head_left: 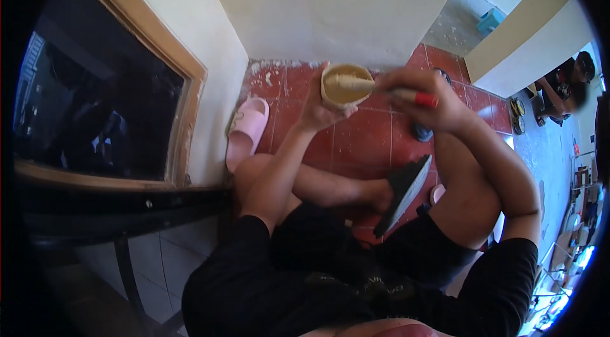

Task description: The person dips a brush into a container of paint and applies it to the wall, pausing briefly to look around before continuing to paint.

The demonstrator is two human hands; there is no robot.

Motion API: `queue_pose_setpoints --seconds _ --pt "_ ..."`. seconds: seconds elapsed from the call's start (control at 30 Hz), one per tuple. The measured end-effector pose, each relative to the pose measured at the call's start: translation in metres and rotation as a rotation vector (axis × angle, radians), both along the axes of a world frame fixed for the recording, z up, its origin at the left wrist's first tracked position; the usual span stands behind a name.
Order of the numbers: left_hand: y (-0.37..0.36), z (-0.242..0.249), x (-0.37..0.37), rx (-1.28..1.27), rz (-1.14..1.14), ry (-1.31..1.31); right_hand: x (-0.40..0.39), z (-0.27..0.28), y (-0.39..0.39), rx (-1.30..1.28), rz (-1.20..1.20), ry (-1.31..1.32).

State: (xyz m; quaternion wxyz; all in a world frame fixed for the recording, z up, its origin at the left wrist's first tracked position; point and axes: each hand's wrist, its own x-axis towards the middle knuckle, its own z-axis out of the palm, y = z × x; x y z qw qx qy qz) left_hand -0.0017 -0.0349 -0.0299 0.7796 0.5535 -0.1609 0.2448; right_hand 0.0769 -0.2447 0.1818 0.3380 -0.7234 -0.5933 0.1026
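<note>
My left hand [316, 110] is wrapped around a small round tub [337, 103] of cream-coloured paint, its mouth facing up towards me. Paint is smeared along the tub's rim. In my right hand [443, 103] is a paintbrush [420, 98] with a red-ended handle, gripped between the fingers. The brush's paint-coated bristles [351, 82] lie over the tub's mouth, pointing left. My right hand is a little to the right of the tub and partly blurred.
Red floor tiles [359, 140] with white specks run below a cream wall [337, 13]. A pink slipper [246, 126] sits at left by a wood-framed dark pane [101, 95]. A dark sandal [406, 194] is on my foot. Another person [562, 92] crouches at far right.
</note>
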Motion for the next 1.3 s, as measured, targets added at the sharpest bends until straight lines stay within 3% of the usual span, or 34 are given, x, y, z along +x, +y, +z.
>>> queue_pose_setpoints --seconds 0.03,0.1,0.23,0.37,0.53,0.63,0.73,0.93,1.03,1.1,1.3 --pt "-0.001 0.007 -0.003 -0.019 0.009 0.007 -0.006 0.008 -0.003 -0.019 0.009 0.007" --pt "0.002 0.020 -0.004 0.118 0.089 -0.049 -0.014 0.024 -0.002 -0.071 -0.212 0.302" --pt "0.012 0.036 -0.010 0.315 0.234 -0.082 -0.004 0.016 -0.008 0.037 -0.231 0.303" --pt "0.008 0.042 -0.020 0.302 0.251 -0.049 -0.007 0.013 -0.008 0.028 -0.223 0.409" --pt "0.005 0.033 -0.020 0.213 0.199 -0.030 -0.007 0.005 -0.006 0.030 -0.184 0.408" --pt "0.010 0.033 -0.012 0.290 0.199 -0.120 -0.011 0.012 -0.005 -0.025 -0.217 0.365" --pt "0.019 0.040 -0.008 0.290 0.196 -0.056 -0.007 0.006 -0.003 0.136 -0.146 0.655" --pt "0.038 0.036 0.007 0.219 0.204 -0.021 -0.009 0.012 0.026 0.042 -0.225 0.459" --pt "0.044 0.028 0.000 0.227 0.345 -0.051 -0.010 -0.005 0.043 -0.011 -0.264 0.416" --pt "0.056 0.022 -0.005 0.503 0.601 -0.116 -0.003 -0.029 0.053 0.061 -0.252 0.571" --pt "0.092 -0.011 -0.013 0.476 0.634 0.060 -0.001 -0.069 0.091 0.240 -0.341 0.993"
